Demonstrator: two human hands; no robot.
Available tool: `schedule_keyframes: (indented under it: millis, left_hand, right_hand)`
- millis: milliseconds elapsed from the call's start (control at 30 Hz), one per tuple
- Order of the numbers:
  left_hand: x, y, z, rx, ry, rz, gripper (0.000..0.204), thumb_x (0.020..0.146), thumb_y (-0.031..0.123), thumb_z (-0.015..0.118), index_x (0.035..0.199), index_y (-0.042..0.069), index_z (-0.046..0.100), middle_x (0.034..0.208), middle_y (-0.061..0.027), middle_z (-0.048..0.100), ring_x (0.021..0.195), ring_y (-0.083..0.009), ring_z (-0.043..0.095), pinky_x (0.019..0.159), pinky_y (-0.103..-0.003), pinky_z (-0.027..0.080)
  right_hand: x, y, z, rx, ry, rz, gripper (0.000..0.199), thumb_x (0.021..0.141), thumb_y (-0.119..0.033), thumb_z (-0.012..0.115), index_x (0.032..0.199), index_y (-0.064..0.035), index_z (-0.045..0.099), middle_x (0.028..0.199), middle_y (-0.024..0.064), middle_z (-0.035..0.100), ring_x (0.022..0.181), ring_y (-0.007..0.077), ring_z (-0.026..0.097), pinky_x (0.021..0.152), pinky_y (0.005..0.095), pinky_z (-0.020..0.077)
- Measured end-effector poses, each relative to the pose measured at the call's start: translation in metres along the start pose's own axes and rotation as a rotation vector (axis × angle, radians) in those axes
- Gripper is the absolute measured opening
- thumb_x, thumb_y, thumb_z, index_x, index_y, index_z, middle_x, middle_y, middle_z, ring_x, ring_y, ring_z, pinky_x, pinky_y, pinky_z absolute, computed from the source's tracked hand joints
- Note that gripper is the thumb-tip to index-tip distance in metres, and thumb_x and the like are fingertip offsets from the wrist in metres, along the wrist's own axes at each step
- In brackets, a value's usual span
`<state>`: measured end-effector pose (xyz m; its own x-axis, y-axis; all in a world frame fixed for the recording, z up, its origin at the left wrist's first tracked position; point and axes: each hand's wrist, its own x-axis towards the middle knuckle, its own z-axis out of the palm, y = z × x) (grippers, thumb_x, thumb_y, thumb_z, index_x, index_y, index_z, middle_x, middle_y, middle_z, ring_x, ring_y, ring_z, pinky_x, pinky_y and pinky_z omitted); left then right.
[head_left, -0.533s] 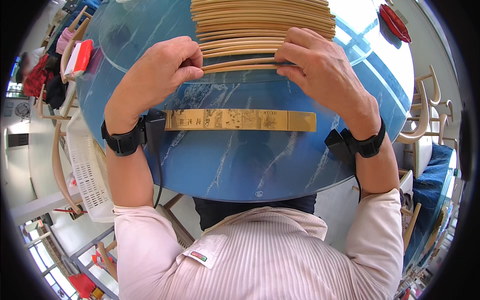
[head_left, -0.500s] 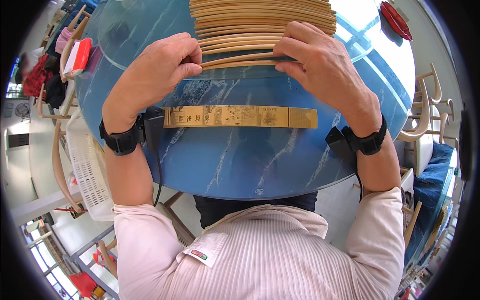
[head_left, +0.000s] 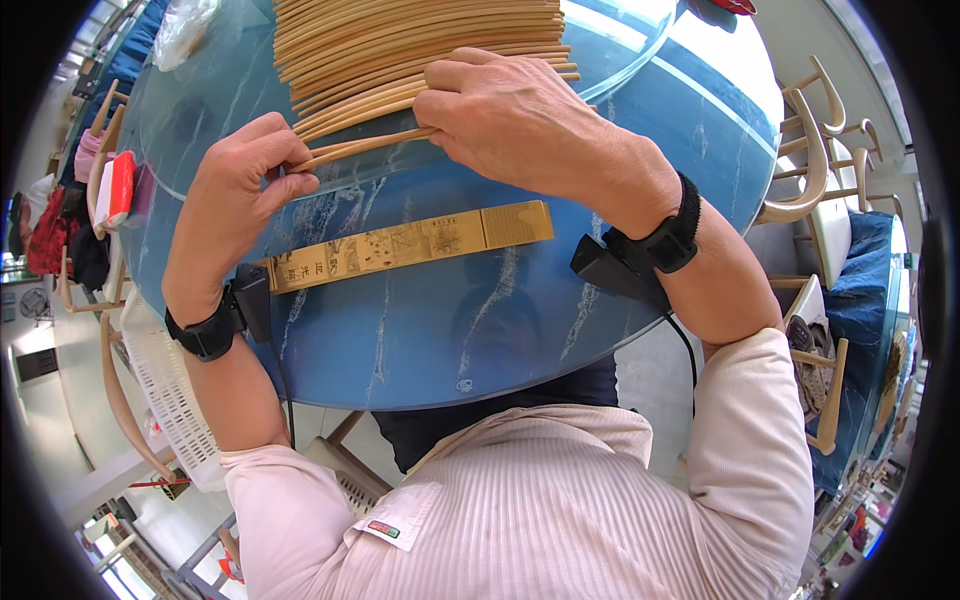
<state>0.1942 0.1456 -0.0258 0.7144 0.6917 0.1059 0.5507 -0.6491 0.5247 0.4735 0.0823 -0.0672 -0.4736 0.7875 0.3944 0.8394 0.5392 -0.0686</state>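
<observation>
Many slim wooden chopsticks [head_left: 420, 40] lie side by side on a round glass turntable [head_left: 165, 170] at the far side of the table. At their near edge, a pair of chopsticks [head_left: 370, 146] is pinched at its left ends by my left hand [head_left: 245, 175], thumb and fingertips closed. My right hand [head_left: 525, 120] grips the same pair farther along, its fingers partly hiding them. Nearer to me, a flat, long golden box [head_left: 400, 248] with printed pictures lies slightly tilted on the blue table. Neither hand touches it.
The blue marbled table [head_left: 430, 330] curves around in front of me. A clear plastic bag [head_left: 185, 30] lies at the far left, and a red and white packet [head_left: 118, 190] by the left edge. A white perforated basket [head_left: 170, 370] stands left; wooden chairs [head_left: 825, 180] stand right.
The whole view has shifted, so table and box appear tilted and farther left. My hands have come closer together along the chopsticks, still gripping them. The box has stayed on the table.
</observation>
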Motion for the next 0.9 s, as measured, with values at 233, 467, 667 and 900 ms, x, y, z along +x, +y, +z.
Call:
schedule_keyframes:
  millis: [233,467,667,900]
  left_hand:
    - [0.0,0.002,0.002,-0.031,0.069,-0.028,0.026,0.083,-0.003,0.081,0.098,-0.002,0.061,0.086,-0.0044,0.05,0.076,-0.0134,0.052,0.069,-0.029,0.045]
    - [0.002,-0.007,0.0,-0.181,0.273,0.08,0.027,0.089,0.011,0.085,0.11,0.002,0.071,0.09,0.0028,0.059,0.079,-0.0094,0.055,0.07,-0.023,0.046]
    - [0.002,-0.005,0.005,-0.377,0.355,0.145,0.031,0.09,0.006,0.083,0.12,0.004,0.077,0.096,0.0006,0.069,0.086,-0.0077,0.067,0.073,-0.021,0.053]
    - [-0.004,0.011,0.008,-0.694,0.546,0.188,0.027,0.089,-0.003,0.082,0.113,-0.001,0.072,0.092,-0.0104,0.076,0.076,-0.0155,0.075,0.063,-0.025,0.061]
  right_hand:
    - [0.001,0.0,-0.011,0.026,0.025,0.036,0.012,0.098,-0.006,0.066,0.105,0.001,0.073,0.101,0.0163,0.076,0.089,0.0319,0.075,0.08,0.0389,0.0633]
    - [0.0,0.009,-0.02,0.238,0.046,0.076,0.011,0.103,-0.013,0.066,0.1,-0.0027,0.068,0.088,0.0137,0.074,0.082,0.0312,0.074,0.068,0.0396,0.0589]
    - [-0.002,0.02,-0.024,0.281,0.13,0.054,0.021,0.105,-0.02,0.065,0.092,-0.0058,0.07,0.083,0.0125,0.072,0.081,0.0297,0.072,0.068,0.0415,0.0555]
    - [0.002,0.014,-0.032,0.411,0.154,0.102,0.026,0.106,-0.018,0.065,0.084,-0.0043,0.066,0.072,0.0121,0.065,0.067,0.0269,0.065,0.059,0.0384,0.0501]
